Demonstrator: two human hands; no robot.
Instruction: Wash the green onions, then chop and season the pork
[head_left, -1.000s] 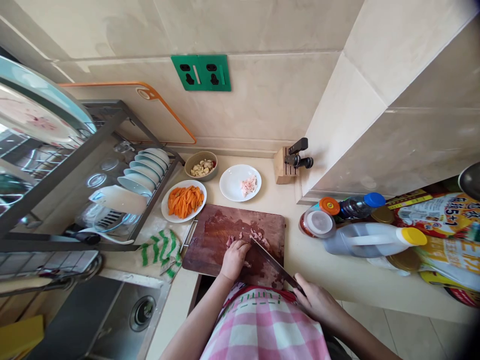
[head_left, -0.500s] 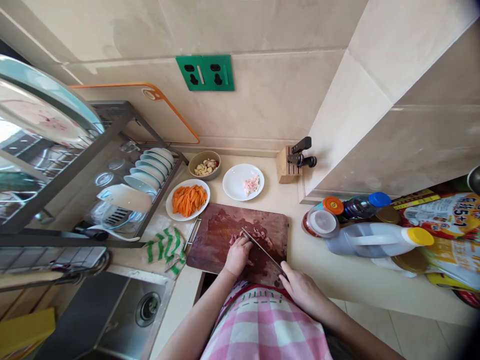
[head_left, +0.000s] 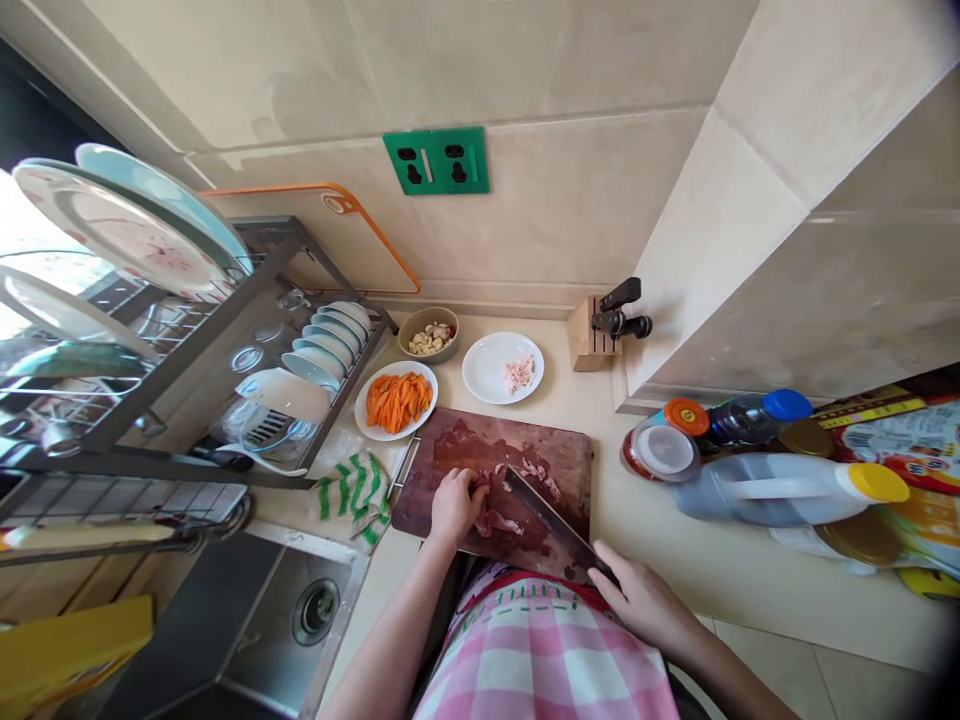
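My right hand [head_left: 628,585] is closed round the dark handle of a kitchen knife [head_left: 551,520], whose blade tilts over the wooden cutting board [head_left: 427,500]. On the board's left half, my left hand [head_left: 456,502] has its fingers curled on a piece of raw meat [head_left: 481,490]; the fingers partly cover it. Another strip of meat [head_left: 497,521] lies just below those fingertips. Small cut bits of meat [head_left: 541,474] are scattered beyond the blade. Wet reddish smears mark the board.
Behind the board stand a plate of sliced carrots [head_left: 398,402], a bowl of garlic cloves [head_left: 429,336] and a white plate [head_left: 487,372] with pale chopped pieces. A knife block [head_left: 592,335] stands by the wall, bottles [head_left: 780,488] at right, dish rack [head_left: 300,470] and sink [head_left: 349,580] at left.
My left hand has shifted left, away from the blade, with its fingers on the meat. The knife has turned so its flat side shows more. The camera view has swung slightly left.
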